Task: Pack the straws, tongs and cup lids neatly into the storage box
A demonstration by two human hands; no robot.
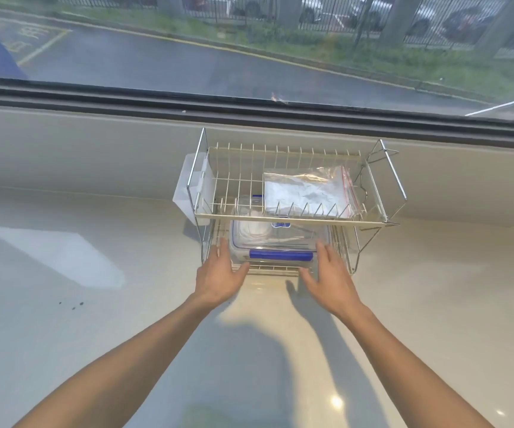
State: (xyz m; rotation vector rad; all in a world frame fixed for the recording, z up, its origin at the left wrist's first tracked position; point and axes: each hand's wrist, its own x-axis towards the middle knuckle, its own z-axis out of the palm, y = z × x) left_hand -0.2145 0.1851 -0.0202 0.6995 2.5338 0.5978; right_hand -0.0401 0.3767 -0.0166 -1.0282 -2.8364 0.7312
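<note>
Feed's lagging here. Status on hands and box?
Left hand and right hand open, flanking the box. Box lidded, on rack's lower tier. Upper tier with bag overhangs it.

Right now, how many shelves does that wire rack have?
2. The top shelf holds a zip bag. The bottom shelf holds the storage box, with the left hand and right hand at its sides.

Left hand (pixel 218 278), right hand (pixel 331 278) flank storage box (pixel 280 242) on rack (pixel 280 217) lower tier.
</note>
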